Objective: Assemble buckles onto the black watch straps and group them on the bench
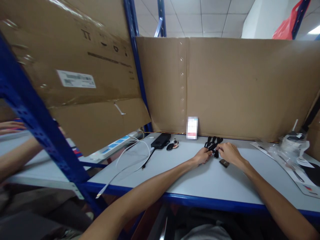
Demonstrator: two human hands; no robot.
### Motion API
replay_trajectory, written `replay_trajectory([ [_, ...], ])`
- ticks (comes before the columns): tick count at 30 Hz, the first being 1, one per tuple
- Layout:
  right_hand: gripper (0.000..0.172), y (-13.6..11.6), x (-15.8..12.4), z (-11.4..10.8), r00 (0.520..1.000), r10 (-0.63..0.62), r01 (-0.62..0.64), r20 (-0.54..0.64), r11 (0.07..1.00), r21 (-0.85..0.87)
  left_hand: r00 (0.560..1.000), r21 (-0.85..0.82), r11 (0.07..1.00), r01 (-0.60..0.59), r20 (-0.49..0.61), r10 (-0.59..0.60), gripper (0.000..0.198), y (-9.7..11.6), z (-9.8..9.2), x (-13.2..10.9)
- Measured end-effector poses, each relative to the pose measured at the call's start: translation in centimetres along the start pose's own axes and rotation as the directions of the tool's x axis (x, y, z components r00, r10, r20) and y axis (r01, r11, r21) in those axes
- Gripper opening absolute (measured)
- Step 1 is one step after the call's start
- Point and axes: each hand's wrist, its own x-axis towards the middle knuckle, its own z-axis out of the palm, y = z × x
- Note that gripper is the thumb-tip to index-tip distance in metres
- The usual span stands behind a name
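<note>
Left hand (203,156) is curling nearly closed, its fingertips pinching the near end of the black pieces (209,141). Right hand (230,152) is also bending its fingers in, thumb and fingertips gripping the same bunch from the right; exact finger contact is too small to read. The black pieces are lying fanned on the desk (175,180), between the hands and just in front of the cardboard (245,86). A dark square (224,163) is resting just below the right hand. The phone (192,128) is leaning upright against the cardboard, left of the bunch. Farther left, a black box (160,141) is sitting beside a black fob (170,146); a white cable (117,171) is looping toward the desk's front edge. Clear plastic (277,151) is lying at far right.
</note>
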Motion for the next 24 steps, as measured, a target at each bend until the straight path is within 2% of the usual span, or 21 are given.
replay_trajectory([
  [6, 0.022, -0.5, 0.1, 0.7, 1.0, 0.001, 0.0, -0.02, 1.0, 0.026, 1.0, 0.028, 1.0, -0.013, 0.009, 0.013, 0.025, 0.1, 0.0, 0.0],
  [11, 0.03, -0.4, 0.1, 0.6, 0.999, -0.046, 0.048, -0.015, 0.988, 0.15, 1.0, 0.054, 0.998, -0.019, 0.013, 0.018, 0.023, 0.1, 0.0, 0.0],
  [13, 0.023, -0.4, 0.2, 0.5, 0.999, -0.022, 0.027, -0.028, 0.983, 0.181, 1.0, 0.063, 0.998, -0.023, 0.008, 0.022, 0.023, 0.1, 0.0, 0.0],
  [18, 0.014, -0.7, 0.2, 1.1, 0.996, 0.066, -0.058, -0.057, 0.99, 0.13, 1.0, 0.063, 0.998, -0.027, 0.012, 0.026, 0.026, 0.0, 0.0, 0.1],
  [22, 0.026, -0.7, 0.4, 1.8, 0.997, 0.019, -0.003, -0.077, 0.98, 0.197, 0.999, 0.061, 0.998, -0.028, 0.028, 0.026, 0.025, 0.0, 0.1, 0.1],
  [24, 0.025, -0.6, 0.4, 2.0, 0.996, 0.006, 0.014, -0.092, 0.976, 0.216, 0.999, 0.059, 0.998, -0.027, 0.028, 0.025, 0.025, 0.0, 0.1, 0.1],
])
